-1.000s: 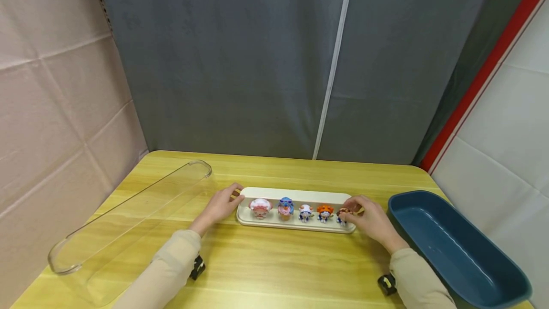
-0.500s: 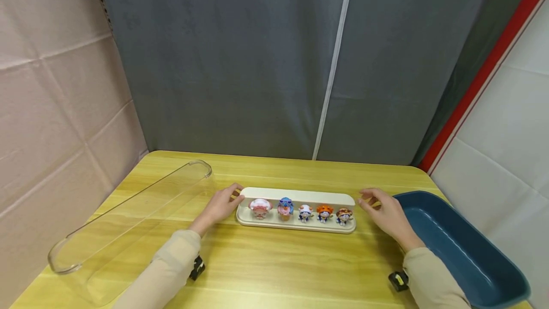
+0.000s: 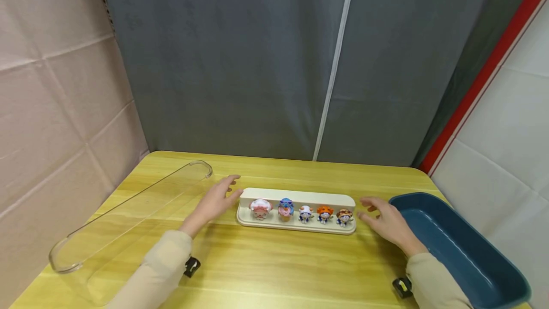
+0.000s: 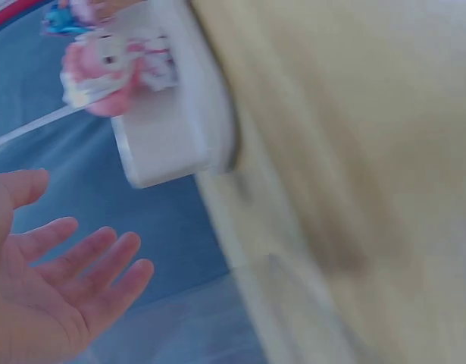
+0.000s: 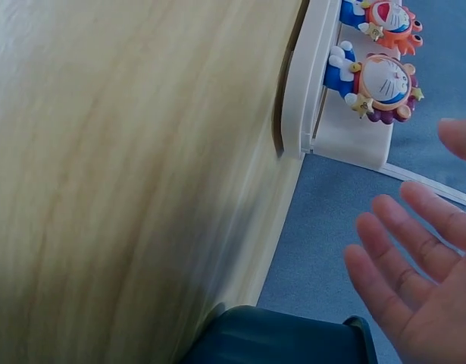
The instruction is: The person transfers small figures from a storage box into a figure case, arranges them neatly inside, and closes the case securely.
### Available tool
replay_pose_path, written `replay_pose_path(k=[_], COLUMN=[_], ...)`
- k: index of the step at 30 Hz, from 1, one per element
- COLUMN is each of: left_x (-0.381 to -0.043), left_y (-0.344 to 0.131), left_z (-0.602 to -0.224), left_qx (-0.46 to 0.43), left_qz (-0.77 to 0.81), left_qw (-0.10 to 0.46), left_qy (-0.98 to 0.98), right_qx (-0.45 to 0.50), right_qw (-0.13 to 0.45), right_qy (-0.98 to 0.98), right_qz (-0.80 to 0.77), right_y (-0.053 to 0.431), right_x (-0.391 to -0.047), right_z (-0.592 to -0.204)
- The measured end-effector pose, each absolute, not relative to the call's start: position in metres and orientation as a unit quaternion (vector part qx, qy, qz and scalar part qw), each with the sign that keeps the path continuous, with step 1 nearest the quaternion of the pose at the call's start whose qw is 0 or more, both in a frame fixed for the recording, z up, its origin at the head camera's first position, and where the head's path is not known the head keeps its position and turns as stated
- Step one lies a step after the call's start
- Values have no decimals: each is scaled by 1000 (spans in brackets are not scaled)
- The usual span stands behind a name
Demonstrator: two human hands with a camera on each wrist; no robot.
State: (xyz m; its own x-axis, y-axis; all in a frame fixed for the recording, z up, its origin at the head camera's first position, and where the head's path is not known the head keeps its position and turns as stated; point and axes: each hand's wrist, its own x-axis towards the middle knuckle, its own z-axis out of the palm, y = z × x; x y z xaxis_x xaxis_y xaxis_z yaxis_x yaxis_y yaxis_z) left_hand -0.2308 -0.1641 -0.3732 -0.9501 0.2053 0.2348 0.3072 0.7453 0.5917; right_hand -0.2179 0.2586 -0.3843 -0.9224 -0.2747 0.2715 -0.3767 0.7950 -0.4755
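A cream display stand with a raised back lies mid-table, bearing a row of several small figurines. At its left end stands a pink figurine with a white cap, then a blue one with sunglasses. Three smaller ones follow: white-hatted, orange-hatted and, rightmost, brown-maned. My left hand hovers just off the stand's left end; the left wrist view shows its fingers spread with nothing in them. Beyond the right end, my right hand holds nothing, fingers loosely extended.
A long clear plastic cover lies along the table's left side, near my left forearm. On the right, a dark blue basin sits beside my right wrist. A grey curtain hangs behind the wooden table.
My right hand has let go of the rightmost figurine and drawn off to the right. My left hand has since come away from the stand's left end, its fingers opening.
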Motion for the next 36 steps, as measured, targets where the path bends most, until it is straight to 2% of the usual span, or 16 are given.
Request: replay_pose_path(k=[7,16,22,28,36], left_x=[-214,-191,-177,-165,-153], left_y=[-171,-194,-206,-219,-244], left_z=[-340,-304,-288,-281,-281], left_qx=[-175,-202,-211,-212,-171], left_qz=[-281,-213,-175,-151,-117], left_qw=[129,166,171,164,141], left_qy=[-935,-941,-947,-952,-968], right_qx=[159,161,161,178,175], right_qw=[65,24,-5,-8,-13], right_qy=[-952,-959,-958,-957,-963], right_qz=[254,234,236,227,204], right_y=[258,258,256,254,251], right_x=[-217,-219,-220,-222,-224], right_z=[-387,-394,-397,-400,-403])
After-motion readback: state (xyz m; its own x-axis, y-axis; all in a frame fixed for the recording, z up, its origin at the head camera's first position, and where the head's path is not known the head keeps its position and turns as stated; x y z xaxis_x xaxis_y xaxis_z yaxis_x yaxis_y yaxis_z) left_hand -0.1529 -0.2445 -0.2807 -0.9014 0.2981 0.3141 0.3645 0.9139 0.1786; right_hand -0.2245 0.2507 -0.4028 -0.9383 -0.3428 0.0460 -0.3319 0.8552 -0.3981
